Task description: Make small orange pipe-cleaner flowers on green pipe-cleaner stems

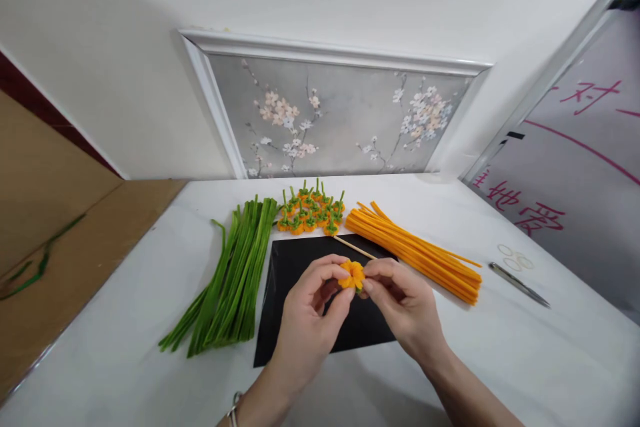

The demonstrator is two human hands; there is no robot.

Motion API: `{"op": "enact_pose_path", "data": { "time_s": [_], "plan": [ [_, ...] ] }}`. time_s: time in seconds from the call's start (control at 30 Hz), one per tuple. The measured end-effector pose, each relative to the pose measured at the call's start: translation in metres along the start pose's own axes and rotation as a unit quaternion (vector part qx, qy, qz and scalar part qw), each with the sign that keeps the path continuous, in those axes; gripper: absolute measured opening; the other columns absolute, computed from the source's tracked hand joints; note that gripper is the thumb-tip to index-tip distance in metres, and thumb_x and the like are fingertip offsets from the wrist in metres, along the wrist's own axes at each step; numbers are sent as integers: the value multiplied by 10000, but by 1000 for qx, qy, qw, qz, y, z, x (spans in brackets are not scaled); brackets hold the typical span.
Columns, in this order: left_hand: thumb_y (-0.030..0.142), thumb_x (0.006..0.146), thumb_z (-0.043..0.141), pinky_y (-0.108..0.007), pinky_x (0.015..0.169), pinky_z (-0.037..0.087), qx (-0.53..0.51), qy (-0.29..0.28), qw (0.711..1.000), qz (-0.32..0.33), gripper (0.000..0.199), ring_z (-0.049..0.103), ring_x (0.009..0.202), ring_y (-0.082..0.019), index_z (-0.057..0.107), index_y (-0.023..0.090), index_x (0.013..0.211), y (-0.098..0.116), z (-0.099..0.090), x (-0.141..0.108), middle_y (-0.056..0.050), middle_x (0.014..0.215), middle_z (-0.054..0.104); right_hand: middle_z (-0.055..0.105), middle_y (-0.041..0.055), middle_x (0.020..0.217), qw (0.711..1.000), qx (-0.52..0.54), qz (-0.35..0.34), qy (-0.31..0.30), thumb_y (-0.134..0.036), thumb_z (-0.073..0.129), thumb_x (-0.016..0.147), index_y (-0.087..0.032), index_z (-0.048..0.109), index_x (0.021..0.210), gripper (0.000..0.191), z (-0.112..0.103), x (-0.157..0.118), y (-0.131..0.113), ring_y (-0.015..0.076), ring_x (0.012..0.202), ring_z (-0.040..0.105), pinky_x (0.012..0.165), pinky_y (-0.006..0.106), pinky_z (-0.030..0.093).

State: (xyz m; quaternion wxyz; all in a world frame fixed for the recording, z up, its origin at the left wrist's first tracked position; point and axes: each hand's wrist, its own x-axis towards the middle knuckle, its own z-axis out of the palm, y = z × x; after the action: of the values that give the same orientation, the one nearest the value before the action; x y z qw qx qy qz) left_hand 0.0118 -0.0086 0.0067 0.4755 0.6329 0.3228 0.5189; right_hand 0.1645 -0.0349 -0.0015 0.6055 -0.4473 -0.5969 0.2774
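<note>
An orange pipe-cleaner flower (352, 275) is pinched between my two hands, its petals facing me and a bit of green showing beneath. My left hand (315, 307) grips its left side with thumb and fingers. On the other side, my right hand (405, 307) has fingertips closed on the flower's right edge. Both hands are above a black mat (280, 280). Behind them lies a thin wooden stick (355, 247), partly hidden by the right hand. Several finished orange flowers with green stems (311, 208) are grouped at the back of the mat.
Green pipe cleaners (235, 280) lie bundled at left, orange pipe cleaners (415, 250) at right. Tweezers (519, 285) and several pale rings (515, 257) rest farther right on the white table (560, 353). A framed floral panel (345, 113) stands at the back, a whiteboard (580, 147) at right.
</note>
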Motion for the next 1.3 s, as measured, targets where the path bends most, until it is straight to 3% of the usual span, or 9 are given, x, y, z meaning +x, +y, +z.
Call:
{"op": "enact_pose_path", "data": {
  "time_s": [0.33,0.53,0.7,0.97,1.17,1.3],
  "plan": [
    [66,781,613,-224,848,553,-45,4,998,-34,172,635,999,-147,622,204,883,0,1,0,-49,1087,602,648,22,813,1000,11,-11,0,-115,591,863,-195,656,889,106,3,0,-3,120,654,651,587,216,545],
    [119,759,700,-279,923,544,-101,-24,994,-32,273,623,1076,-176,604,223,992,-2,1,0,-60,1181,583,662,27,817,999,-18,-33,20,-115,598,854,-211,654,897,119,1,0,-3,135,676,639,588,234,537],
    [123,733,724,-249,857,569,-55,14,998,-27,316,660,970,-155,598,222,1005,0,2,1,-44,1069,638,694,33,839,997,-57,-58,-5,-108,607,844,-221,676,900,144,0,0,-6,160,744,661,643,254,540],
    [120,782,644,-247,829,582,-44,9,999,-28,230,675,936,-158,619,197,997,4,2,1,-55,1017,669,688,26,821,996,-56,-63,-14,-93,601,848,-224,673,889,155,1,0,-5,149,718,652,647,253,533],
    [135,707,740,-256,864,568,-58,-4,997,-42,404,665,972,-171,608,208,1082,1,2,-1,-65,1091,656,715,43,843,995,-72,-64,-17,-134,571,874,-221,681,909,144,-3,-1,-7,164,712,677,642,259,554],
    [152,741,708,-261,786,588,-10,24,999,-39,300,674,883,-167,636,191,1030,3,2,0,-54,998,670,735,54,840,995,-79,-57,-34,-161,522,908,-213,699,925,185,-2,-2,-8,167,688,696,635,260,573]
  ]
}}
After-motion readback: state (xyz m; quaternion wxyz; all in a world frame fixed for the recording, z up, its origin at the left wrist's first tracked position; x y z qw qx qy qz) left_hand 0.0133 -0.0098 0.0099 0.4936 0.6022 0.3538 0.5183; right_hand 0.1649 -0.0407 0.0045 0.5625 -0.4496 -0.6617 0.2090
